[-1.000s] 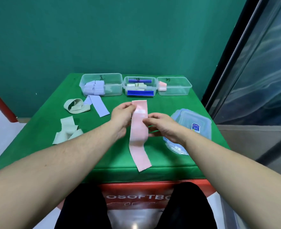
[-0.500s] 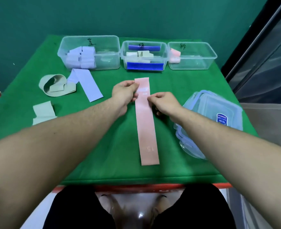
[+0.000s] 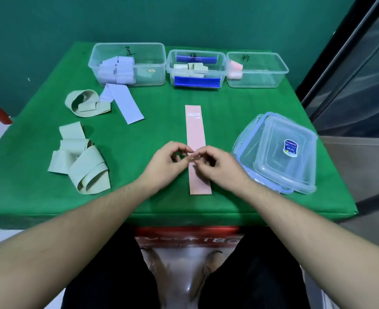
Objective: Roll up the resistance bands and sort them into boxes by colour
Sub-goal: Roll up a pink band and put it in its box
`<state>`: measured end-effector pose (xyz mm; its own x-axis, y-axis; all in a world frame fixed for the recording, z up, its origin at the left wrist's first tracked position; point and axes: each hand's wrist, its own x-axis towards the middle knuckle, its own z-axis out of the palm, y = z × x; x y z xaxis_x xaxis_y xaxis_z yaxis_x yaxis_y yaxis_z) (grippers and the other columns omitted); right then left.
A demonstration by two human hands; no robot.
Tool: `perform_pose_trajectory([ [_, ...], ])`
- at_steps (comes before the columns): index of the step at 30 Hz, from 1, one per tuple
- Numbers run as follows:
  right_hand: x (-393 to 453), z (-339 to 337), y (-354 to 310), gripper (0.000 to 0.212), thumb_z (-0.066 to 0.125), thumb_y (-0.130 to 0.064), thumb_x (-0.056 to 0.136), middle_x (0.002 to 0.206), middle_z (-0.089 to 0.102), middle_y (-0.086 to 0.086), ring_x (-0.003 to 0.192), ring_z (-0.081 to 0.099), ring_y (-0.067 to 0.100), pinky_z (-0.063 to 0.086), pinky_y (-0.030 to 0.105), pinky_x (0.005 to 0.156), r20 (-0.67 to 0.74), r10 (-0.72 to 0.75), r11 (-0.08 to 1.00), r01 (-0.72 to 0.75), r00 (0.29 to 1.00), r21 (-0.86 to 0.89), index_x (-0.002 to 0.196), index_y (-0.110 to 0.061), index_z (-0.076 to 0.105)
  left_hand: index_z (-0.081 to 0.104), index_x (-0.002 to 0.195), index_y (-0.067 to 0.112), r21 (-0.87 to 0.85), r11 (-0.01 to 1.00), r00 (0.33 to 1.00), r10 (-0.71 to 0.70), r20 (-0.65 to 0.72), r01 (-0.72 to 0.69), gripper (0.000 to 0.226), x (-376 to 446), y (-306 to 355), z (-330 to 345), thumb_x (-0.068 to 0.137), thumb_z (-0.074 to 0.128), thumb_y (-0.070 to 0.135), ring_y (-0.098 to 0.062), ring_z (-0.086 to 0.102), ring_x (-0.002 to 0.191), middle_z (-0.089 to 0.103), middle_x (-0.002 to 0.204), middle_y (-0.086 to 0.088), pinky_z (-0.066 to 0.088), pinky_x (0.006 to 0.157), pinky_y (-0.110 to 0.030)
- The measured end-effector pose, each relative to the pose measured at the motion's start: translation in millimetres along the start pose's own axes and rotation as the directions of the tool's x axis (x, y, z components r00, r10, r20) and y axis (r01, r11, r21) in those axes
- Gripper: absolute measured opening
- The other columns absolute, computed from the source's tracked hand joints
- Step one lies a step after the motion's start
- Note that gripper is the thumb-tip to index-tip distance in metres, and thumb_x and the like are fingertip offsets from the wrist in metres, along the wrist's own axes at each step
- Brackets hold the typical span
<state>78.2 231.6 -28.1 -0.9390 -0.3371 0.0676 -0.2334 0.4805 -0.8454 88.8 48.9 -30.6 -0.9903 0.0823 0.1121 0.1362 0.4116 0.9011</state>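
Nearest the front edge of the green tabletop, the pink band lies flat, running lengthwise toward the far edge. Over its near half the left hand and right hand meet, fingers curled, fingertips pinching at the band; how firmly they hold it cannot be told. Toward the right edge sits a stack of clear lids. Toward the left edge lie loose beige bands, then a beige loop beside a flat lilac band. Along the far edge stand three clear boxes: the left box with lilac rolls, the middle box with beige rolls and blue pieces, the right box with pink rolls.
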Motion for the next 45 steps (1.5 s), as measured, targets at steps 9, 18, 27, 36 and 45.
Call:
perform_pose_trajectory([
  [9, -59.3, -8.2, 17.4, 0.036, 0.079, -0.023, 0.079, 0.102, 0.061, -0.017, 0.098, 0.055, 0.000, 0.043, 0.018, 0.089, 0.108, -0.144, 0.963, 0.164, 0.984, -0.215, 0.113, -0.025, 0.067, 0.067, 0.103, 0.026, 0.234, 0.936, 0.950, 0.206, 0.236, -0.262, 0.032, -51.6, -9.6, 1.8, 0.074, 0.073, 0.039, -0.007, 0.055, 0.084, 0.059, 0.098, 0.012, 0.046, 0.080, -0.021],
  [18, -50.7, 1.8, 16.0, 0.017, 0.072, -0.011, 0.087, 0.067, 0.061, -0.021, 0.060, 0.041, 0.004, 0.035, 0.020, 0.058, -0.058, 0.100, 0.988, -0.092, 0.993, 0.122, 0.088, -0.028, 0.072, 0.073, 0.096, 0.030, 0.230, 0.965, 0.992, 0.121, 0.032, -0.125, 0.018, -54.3, -9.0, 14.0, 0.084, 0.073, 0.017, -0.008, 0.055, 0.072, 0.062, 0.080, 0.020, 0.047, 0.072, -0.026],
  [27, -48.6, 11.1, 21.3, 0.009, 0.075, -0.017, 0.085, 0.081, 0.060, -0.009, 0.061, 0.045, 0.004, 0.036, 0.017, 0.060, -0.197, 0.031, 0.999, -0.039, 0.980, -0.037, 0.085, -0.026, 0.073, 0.072, 0.096, 0.033, 0.334, 0.933, 0.988, 0.153, -0.034, -0.133, 0.010, -57.8, -6.8, 19.6, 0.089, 0.069, 0.027, -0.006, 0.057, 0.074, 0.060, 0.086, 0.018, 0.047, 0.071, -0.026],
  [36, -51.0, 15.8, 24.9, 0.004, 0.073, -0.023, 0.087, 0.082, 0.056, -0.014, 0.064, 0.050, 0.001, 0.038, 0.023, 0.064, -0.220, -0.039, 0.984, -0.001, 0.975, -0.177, 0.089, -0.021, 0.076, 0.077, 0.100, 0.024, 0.435, 0.883, 0.978, 0.209, -0.027, -0.177, 0.017, -62.4, -13.1, 20.7, 0.085, 0.074, 0.034, -0.012, 0.059, 0.080, 0.060, 0.101, 0.013, 0.051, 0.076, -0.031],
  [45, -64.3, 18.0, 24.7, 0.019, 0.069, -0.035, 0.091, 0.095, 0.053, -0.011, 0.085, 0.055, 0.007, 0.044, 0.025, 0.075, -0.178, -0.223, 0.919, 0.146, 0.958, -0.366, 0.100, -0.019, 0.075, 0.077, 0.097, 0.017, 0.379, 0.897, 0.967, 0.253, -0.013, -0.229, 0.014, -62.7, -14.2, 18.5, 0.090, 0.070, 0.027, -0.009, 0.062, 0.090, 0.068, 0.097, 0.008, 0.051, 0.084, -0.032],
])
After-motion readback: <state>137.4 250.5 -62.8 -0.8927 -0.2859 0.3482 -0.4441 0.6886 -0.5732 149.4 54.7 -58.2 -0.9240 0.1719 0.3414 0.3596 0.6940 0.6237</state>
